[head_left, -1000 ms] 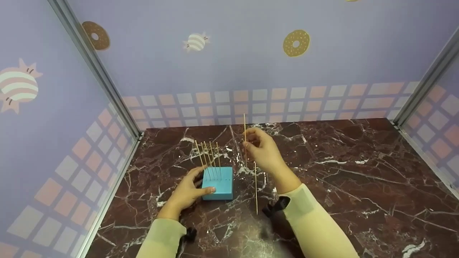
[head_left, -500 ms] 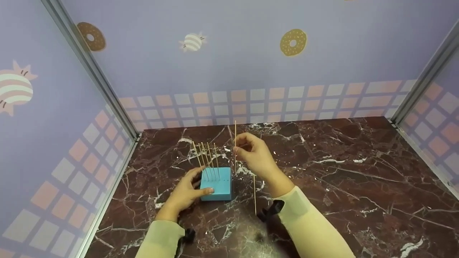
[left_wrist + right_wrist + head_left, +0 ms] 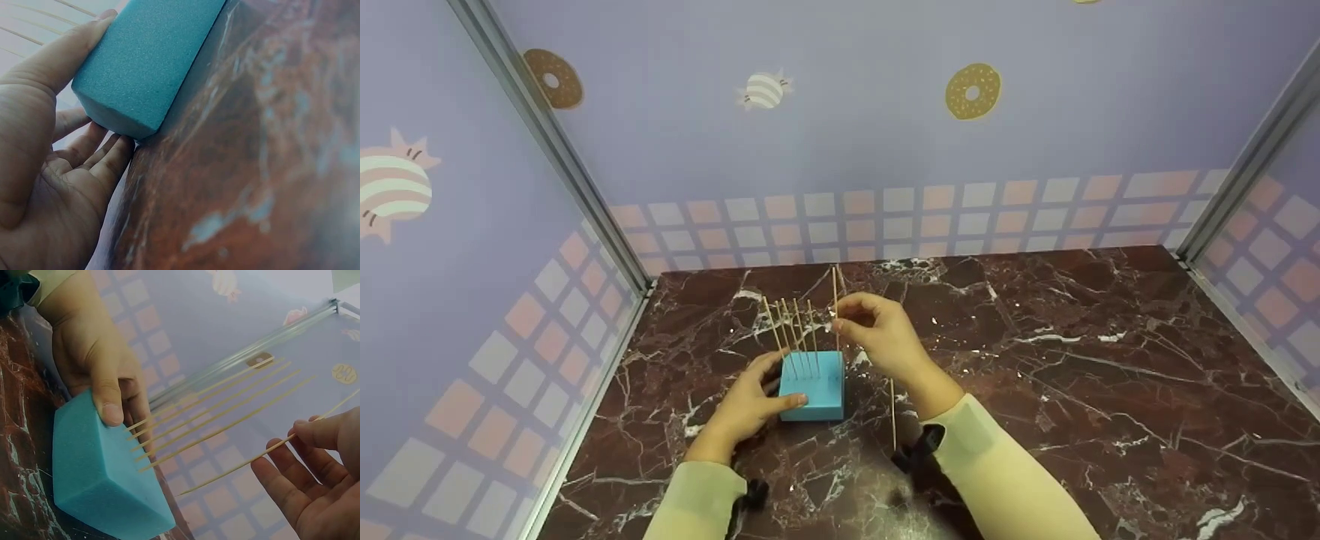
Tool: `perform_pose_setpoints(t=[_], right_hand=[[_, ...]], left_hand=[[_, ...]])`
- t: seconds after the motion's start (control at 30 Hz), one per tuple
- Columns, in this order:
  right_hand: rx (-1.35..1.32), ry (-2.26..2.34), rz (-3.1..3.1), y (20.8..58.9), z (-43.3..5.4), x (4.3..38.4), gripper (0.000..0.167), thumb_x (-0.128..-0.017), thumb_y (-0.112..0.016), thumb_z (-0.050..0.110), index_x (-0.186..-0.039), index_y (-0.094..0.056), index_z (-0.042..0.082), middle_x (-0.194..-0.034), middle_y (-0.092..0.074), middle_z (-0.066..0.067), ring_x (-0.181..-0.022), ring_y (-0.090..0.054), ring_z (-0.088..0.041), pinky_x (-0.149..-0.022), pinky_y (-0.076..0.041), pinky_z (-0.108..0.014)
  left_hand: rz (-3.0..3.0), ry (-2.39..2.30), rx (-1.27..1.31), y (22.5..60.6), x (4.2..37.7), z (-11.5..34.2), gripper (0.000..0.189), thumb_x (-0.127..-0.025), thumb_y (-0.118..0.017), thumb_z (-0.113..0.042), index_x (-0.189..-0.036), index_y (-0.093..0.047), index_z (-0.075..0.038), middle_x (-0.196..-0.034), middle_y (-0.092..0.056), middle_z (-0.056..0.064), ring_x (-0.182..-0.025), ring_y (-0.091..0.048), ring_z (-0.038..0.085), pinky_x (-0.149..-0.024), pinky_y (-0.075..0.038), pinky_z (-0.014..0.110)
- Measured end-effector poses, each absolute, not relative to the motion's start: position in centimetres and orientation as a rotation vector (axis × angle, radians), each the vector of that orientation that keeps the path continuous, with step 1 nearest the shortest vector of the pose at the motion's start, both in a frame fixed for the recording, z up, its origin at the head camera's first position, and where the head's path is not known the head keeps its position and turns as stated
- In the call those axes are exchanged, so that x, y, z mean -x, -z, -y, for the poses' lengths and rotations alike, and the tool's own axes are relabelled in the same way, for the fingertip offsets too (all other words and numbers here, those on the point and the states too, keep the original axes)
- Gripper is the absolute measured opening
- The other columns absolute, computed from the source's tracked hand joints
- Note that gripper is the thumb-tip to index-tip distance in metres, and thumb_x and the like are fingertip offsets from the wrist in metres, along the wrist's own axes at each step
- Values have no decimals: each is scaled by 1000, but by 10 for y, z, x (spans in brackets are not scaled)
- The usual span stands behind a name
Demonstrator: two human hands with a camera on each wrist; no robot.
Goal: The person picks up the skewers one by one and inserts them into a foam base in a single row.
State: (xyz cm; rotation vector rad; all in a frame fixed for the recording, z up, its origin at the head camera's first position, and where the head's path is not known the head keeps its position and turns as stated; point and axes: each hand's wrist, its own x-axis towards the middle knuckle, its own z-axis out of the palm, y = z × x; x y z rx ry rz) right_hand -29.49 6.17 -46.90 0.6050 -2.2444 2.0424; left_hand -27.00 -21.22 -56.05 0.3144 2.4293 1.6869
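Note:
A light-blue foam block [image 3: 825,401] sits on the table, with several thin bamboo skewers [image 3: 814,337] standing in a row in its top. My left hand [image 3: 746,401] holds the block from the left, thumb on its top and fingers around the far side, as the left wrist view also shows. Between thumb and fingertips, my right hand [image 3: 885,341] pinches another skewer [image 3: 236,467] near its middle. That skewer is nearly upright, its lower tip close to the right end of the row; whether it touches the foam, I cannot tell. Small holes show there.
One more skewer [image 3: 893,416] lies on the dark red marbled table [image 3: 1110,420], right of the block and partly hidden by my right arm. Patterned purple panels [image 3: 870,135] stand at the back and both sides. Each wrist wears a black camera mount.
My right hand has moved left and toward me with its upright skewer, from right of the block to over its right part. The left hand still holds the block in place.

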Motion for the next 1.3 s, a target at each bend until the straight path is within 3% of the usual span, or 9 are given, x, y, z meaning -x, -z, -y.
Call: perform_pose_setpoints(t=[0.17,0.33,0.57,0.8,1.03,1.13,1.3], right_hand=[[-626,-1992,2270,473,-60,295,19,-104,-77,0,-122,-78,-4,-116,-79,-28,-86,-72,-11,-70,-62,-20],[-637,-2022,2283,476,-57,294,21,-106,-75,0,-126,-79,-1,-119,-79,-29,-92,-78,-27,-69,-63,-21],[-653,-2039,2306,478,-52,291,23,-107,-74,1,-130,-79,-1,-124,-81,-23,-111,-81,-42,-92,-70,-27],[-648,-2038,2323,479,-50,290,25,-107,-73,0,-131,-78,-1,-126,-81,-21,-104,-80,-17,-96,-71,-30],[-673,-2097,2312,480,-48,290,26,-108,-71,-3,-133,-76,-5,-127,-79,-26,-104,-79,-14,-106,-69,-55],[-682,-2097,2313,480,-47,290,25,-107,-71,-3,-132,-76,-6,-125,-80,-26,-100,-78,-11,-106,-68,-60],[-698,-2066,2328,482,-47,290,23,-107,-72,-4,-129,-77,-6,-122,-81,-25,-97,-78,-10,-102,-71,-52]], left_hand=[[-2433,-1679,-318,561,270,212,104,-94,-96,-32,-177,-38,-7,-182,-34,22,-167,-39,54,-137,-41,64],[-2435,-1681,-318,561,270,212,104,-94,-96,-31,-176,-38,-6,-181,-35,22,-167,-39,54,-137,-41,64],[-2434,-1692,-330,561,271,211,103,-93,-97,-28,-176,-39,-4,-179,-38,23,-167,-41,51,-138,-39,62],[-2450,-1680,-326,562,271,212,104,-93,-97,-30,-176,-40,-7,-179,-38,22,-167,-40,50,-138,-39,63],[-2444,-1676,-328,561,270,212,103,-94,-96,-32,-176,-39,-8,-181,-34,22,-168,-37,52,-138,-38,65],[-2441,-1677,-323,561,270,212,103,-94,-96,-32,-177,-39,-8,-182,-34,21,-168,-36,52,-138,-39,65],[-2436,-1680,-316,561,270,212,103,-94,-96,-31,-177,-39,-8,-182,-34,21,-168,-37,52,-138,-40,64]])
